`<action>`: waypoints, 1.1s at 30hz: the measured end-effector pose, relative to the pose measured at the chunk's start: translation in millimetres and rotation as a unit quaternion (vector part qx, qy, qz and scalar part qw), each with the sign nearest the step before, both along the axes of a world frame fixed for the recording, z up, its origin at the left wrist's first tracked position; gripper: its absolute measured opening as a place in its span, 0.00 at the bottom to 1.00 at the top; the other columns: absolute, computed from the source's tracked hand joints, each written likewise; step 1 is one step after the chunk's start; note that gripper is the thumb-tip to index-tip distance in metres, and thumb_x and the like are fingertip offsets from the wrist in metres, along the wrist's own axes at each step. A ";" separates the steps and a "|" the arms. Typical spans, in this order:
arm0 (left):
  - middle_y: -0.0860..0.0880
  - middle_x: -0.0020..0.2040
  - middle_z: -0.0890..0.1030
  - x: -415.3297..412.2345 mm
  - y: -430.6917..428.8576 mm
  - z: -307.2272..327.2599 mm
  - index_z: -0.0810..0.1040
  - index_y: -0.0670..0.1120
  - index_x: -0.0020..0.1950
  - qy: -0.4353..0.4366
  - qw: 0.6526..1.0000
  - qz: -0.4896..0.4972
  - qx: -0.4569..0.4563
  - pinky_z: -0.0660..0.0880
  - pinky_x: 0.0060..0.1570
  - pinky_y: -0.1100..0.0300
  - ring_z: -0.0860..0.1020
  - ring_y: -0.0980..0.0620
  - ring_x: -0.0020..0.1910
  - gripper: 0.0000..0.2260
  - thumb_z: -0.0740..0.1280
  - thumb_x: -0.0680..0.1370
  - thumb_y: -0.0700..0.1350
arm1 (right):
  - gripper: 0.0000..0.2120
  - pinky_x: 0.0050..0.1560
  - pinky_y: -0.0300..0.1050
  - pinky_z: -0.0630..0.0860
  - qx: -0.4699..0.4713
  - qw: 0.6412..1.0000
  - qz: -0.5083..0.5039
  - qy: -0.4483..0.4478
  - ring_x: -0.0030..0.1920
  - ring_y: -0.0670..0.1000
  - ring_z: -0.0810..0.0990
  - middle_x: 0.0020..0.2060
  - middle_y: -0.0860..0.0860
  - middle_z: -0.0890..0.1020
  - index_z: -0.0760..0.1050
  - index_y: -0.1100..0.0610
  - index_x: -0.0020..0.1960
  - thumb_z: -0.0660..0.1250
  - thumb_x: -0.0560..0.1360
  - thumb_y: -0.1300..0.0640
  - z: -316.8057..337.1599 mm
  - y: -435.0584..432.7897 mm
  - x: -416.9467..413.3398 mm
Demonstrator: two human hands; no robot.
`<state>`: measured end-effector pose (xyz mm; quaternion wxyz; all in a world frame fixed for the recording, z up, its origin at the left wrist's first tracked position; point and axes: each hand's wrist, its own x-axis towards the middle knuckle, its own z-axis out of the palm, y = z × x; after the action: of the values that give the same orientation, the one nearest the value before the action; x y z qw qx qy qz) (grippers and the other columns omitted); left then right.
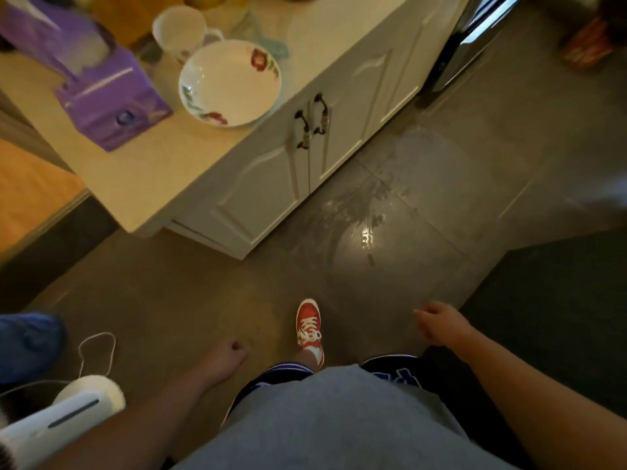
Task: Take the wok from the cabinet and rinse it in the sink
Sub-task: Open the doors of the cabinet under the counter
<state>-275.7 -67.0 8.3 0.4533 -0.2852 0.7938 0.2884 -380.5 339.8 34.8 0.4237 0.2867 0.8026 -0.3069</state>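
Observation:
A white cabinet (pixel 271 178) with two closed doors and a pair of dark handles (pixel 312 118) stands under a cream countertop (pixel 142 171). No wok and no sink are in view. My left hand (pixel 230 356) hangs low at the bottom middle, fingers curled into a loose fist with nothing in it. My right hand (pixel 437 322) hangs at the right, fingers loosely curled, also holding nothing. Both hands are well short of the cabinet doors, above the floor.
On the countertop sit a floral bowl (pixel 230 83), a white mug (pixel 183 28) and a purple tissue box (pixel 101 93). The tiled floor (pixel 390 225) has a wet, shiny patch. A red shoe (pixel 309 325) steps forward. A dark mat (pixel 559 307) lies right; a white appliance (pixel 68 415) and cord lie left.

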 end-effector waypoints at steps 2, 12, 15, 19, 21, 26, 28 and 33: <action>0.46 0.45 0.80 -47.2 3.7 4.9 0.76 0.44 0.52 0.014 1.000 -0.012 0.013 0.72 0.39 0.58 0.77 0.51 0.41 0.10 0.64 0.81 0.51 | 0.06 0.41 0.49 0.79 0.015 0.999 -0.019 -0.024 0.44 0.56 0.82 0.45 0.58 0.82 0.75 0.57 0.52 0.64 0.80 0.54 4.8 10.1 -13.0; 0.50 0.45 0.80 -252.6 86.3 34.7 0.77 0.49 0.50 0.103 0.991 -0.054 0.059 0.70 0.38 0.60 0.77 0.54 0.43 0.06 0.66 0.80 0.50 | 0.08 0.37 0.46 0.77 0.025 0.992 -0.061 -0.109 0.38 0.54 0.80 0.46 0.60 0.82 0.76 0.59 0.55 0.63 0.81 0.55 -4.0 85.0 -92.4; 0.51 0.46 0.80 -300.3 118.0 44.1 0.78 0.49 0.51 0.143 0.987 -0.012 0.068 0.70 0.37 0.62 0.77 0.55 0.44 0.05 0.66 0.80 0.49 | 0.07 0.41 0.47 0.81 0.024 0.996 -0.020 -0.080 0.40 0.53 0.83 0.43 0.57 0.83 0.77 0.57 0.52 0.64 0.80 0.54 -12.9 89.7 -151.0; 0.58 0.48 0.78 -359.3 155.3 49.5 0.75 0.57 0.54 0.210 0.973 0.064 0.066 0.70 0.36 0.67 0.76 0.62 0.46 0.05 0.66 0.79 0.51 | 0.07 0.41 0.45 0.80 -0.008 0.996 0.083 -0.016 0.41 0.50 0.83 0.42 0.53 0.82 0.77 0.53 0.50 0.64 0.80 0.51 -21.4 66.3 -242.9; 0.59 0.50 0.77 -385.3 168.4 46.5 0.73 0.58 0.59 0.233 0.966 0.092 0.060 0.71 0.36 0.68 0.75 0.63 0.47 0.09 0.66 0.79 0.52 | 0.08 0.42 0.46 0.79 -0.040 0.990 0.132 0.026 0.42 0.50 0.82 0.42 0.52 0.83 0.78 0.54 0.49 0.64 0.80 0.50 -27.1 47.0 -287.7; 0.60 0.56 0.73 -430.2 178.6 24.3 0.69 0.57 0.68 0.275 0.948 0.156 0.021 0.69 0.37 0.69 0.73 0.65 0.48 0.19 0.67 0.78 0.53 | 0.10 0.45 0.46 0.80 -0.143 0.970 0.179 0.080 0.45 0.51 0.82 0.46 0.53 0.81 0.77 0.55 0.54 0.63 0.80 0.49 -38.3 -22.4 -366.6; 0.58 0.60 0.73 -443.5 173.0 11.3 0.67 0.56 0.69 0.285 0.941 0.182 0.008 0.70 0.40 0.67 0.74 0.61 0.53 0.20 0.68 0.78 0.52 | 0.10 0.47 0.47 0.80 -0.175 0.962 0.177 0.109 0.47 0.51 0.82 0.46 0.52 0.81 0.77 0.54 0.55 0.64 0.79 0.49 -45.3 -51.0 -387.6; 0.54 0.67 0.74 -457.0 151.9 -23.0 0.66 0.56 0.70 0.302 0.927 0.222 -0.015 0.73 0.45 0.65 0.74 0.56 0.62 0.22 0.69 0.77 0.51 | 0.14 0.47 0.35 0.75 -0.257 0.935 0.153 0.192 0.51 0.44 0.78 0.52 0.44 0.79 0.75 0.52 0.63 0.67 0.78 0.56 -68.0 -113.6 -420.7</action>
<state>-732.7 84.9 -14.7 0.1122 -0.3605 0.8135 0.4424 -801.3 226.1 -33.2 0.3627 -0.0222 0.7966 -0.4831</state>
